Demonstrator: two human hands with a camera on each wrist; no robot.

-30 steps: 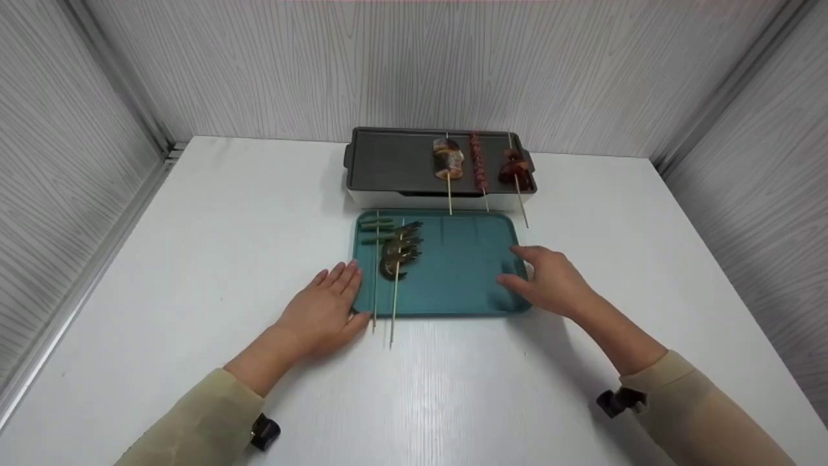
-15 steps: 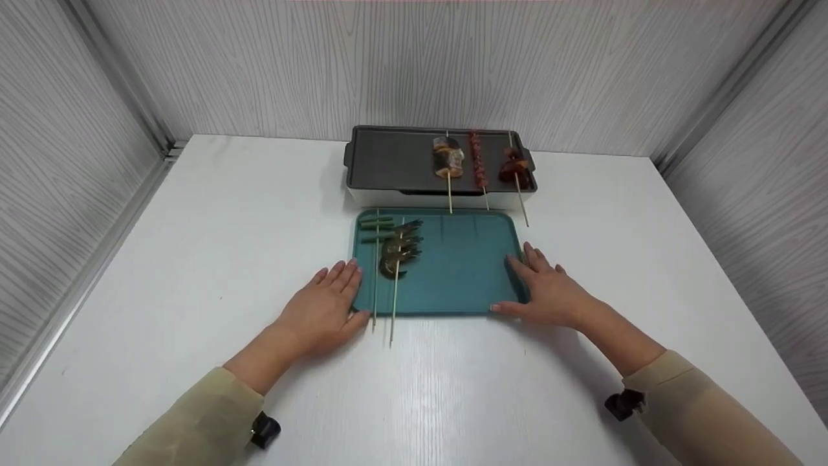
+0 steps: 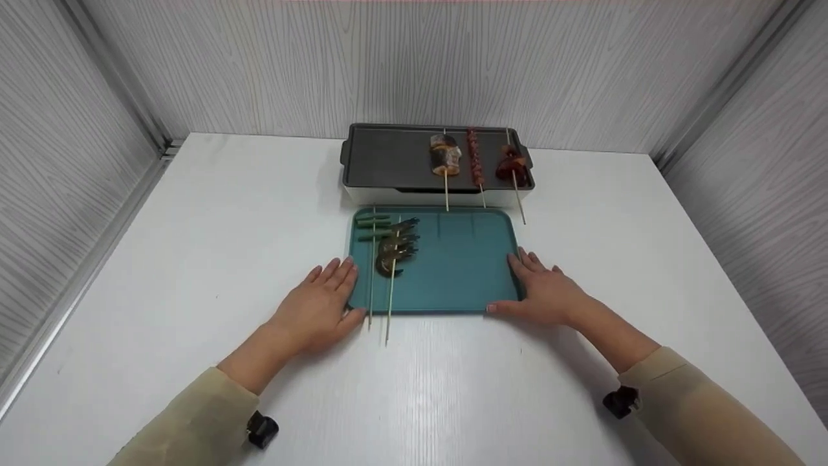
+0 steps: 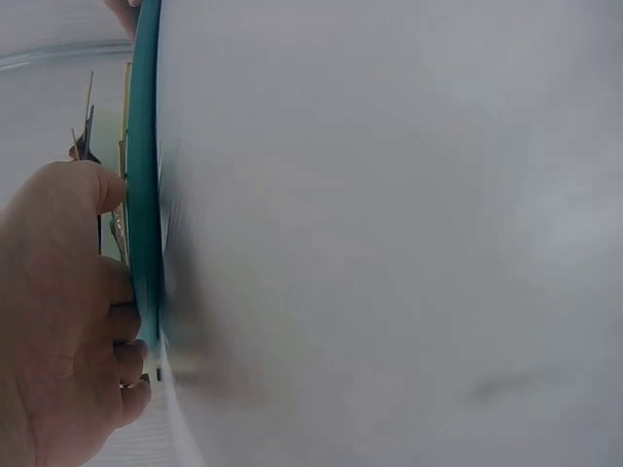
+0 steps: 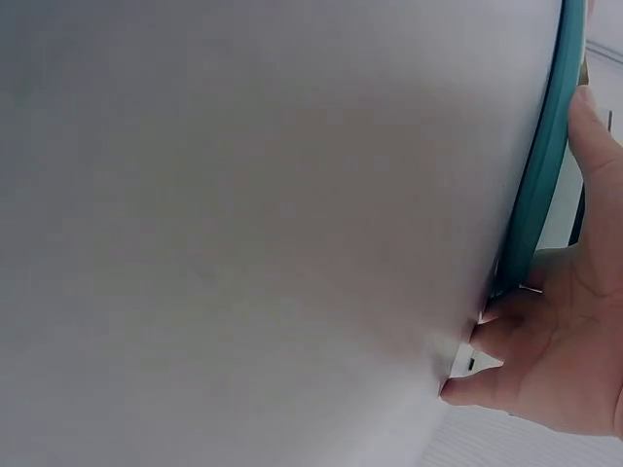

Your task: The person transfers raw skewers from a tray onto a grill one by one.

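Note:
A teal rectangular tray lies on the white table in the head view. On its left part rest a skewer of green vegetable pieces and a skewer of shrimp; their sticks reach past the front rim. My left hand touches the tray's left side, fingers straight and thumb at the near left corner. Against the right side lies my right hand, its fingers extended and its thumb along the front rim. Both wrist views show the tray's side wall with fingertips right at it.
Just behind the tray stands a dark grill plate on a white base. Across its right half lie a skewer of thick, dark-skinned chunks, one of small red pieces and one of dark reddish pieces. Pale wood-grain panels surround the table.
My right hand has come down from over the tray's right edge to lie against its side, thumb now at the front rim. The left hand has stayed on its side.

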